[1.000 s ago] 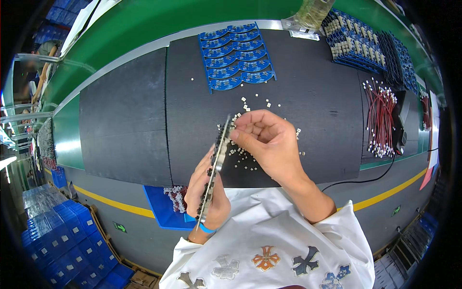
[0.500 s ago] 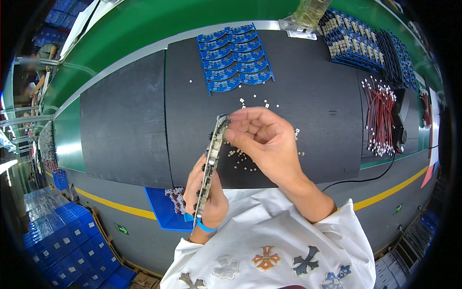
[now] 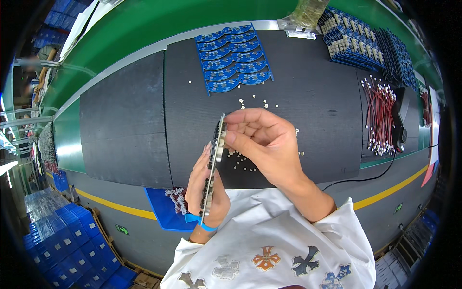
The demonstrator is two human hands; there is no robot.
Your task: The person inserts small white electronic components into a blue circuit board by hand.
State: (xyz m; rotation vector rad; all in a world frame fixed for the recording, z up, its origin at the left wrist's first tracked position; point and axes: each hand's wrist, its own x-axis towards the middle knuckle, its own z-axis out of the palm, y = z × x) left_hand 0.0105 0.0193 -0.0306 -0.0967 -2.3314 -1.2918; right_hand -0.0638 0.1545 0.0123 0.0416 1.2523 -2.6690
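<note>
- Left hand (image 3: 219, 198): grasping. You hold the circuit-board panel (image 3: 212, 166) along its lower part, with the hand showing on both sides of it.
- Panel position: raised in front of you over the near part of the black mat (image 3: 127, 115), standing nearly on edge to the view, its upper end leaning slightly to your right. Dark parts line its left face; pale parts line its right face.
- Right hand (image 3: 274, 147): fingers curled, thumb and forefinger at the upper end of the panel on its right face. Whether a small part is pinched between them cannot be told; the fingertips hide the contact.
- Loose parts: small white connectors (image 3: 245, 168) lie scattered on the mat, beyond and beneath your hands.
- Far side of the mat: a blue board sheet (image 3: 235, 59) lies flat, its curved boards arranged in two columns.
- Far right: stacked blue boards (image 3: 353, 41) carry rows of pale connectors.
- Right side: a bundle of red cables (image 3: 380, 118) with white ends lies just beside a black device (image 3: 401, 118).
- Near edge, left: a blue bin (image 3: 163, 212) sits below mat level, near your blue wristband (image 3: 208, 227).
</note>
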